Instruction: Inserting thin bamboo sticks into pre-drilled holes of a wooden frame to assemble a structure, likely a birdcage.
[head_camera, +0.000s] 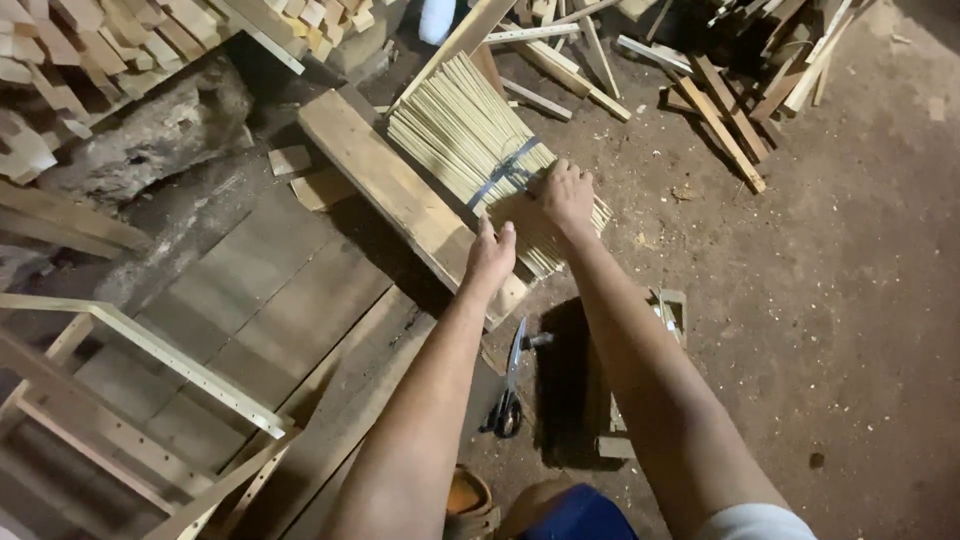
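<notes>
A flat bundle of thin pale wooden sticks, tied across with a dark band, lies slanted on a thick wooden plank. My right hand rests on top of the bundle's near end, fingers curled at the band. My left hand presses against the bundle's near edge, fingers together over the plank's end. Both arms reach forward from the bottom of the view.
Scissors lie on the dirt floor between my arms. Stacked wood blocks fill the top left, loose wooden slats the top right. A light wooden frame stands at the left over dark floorboards.
</notes>
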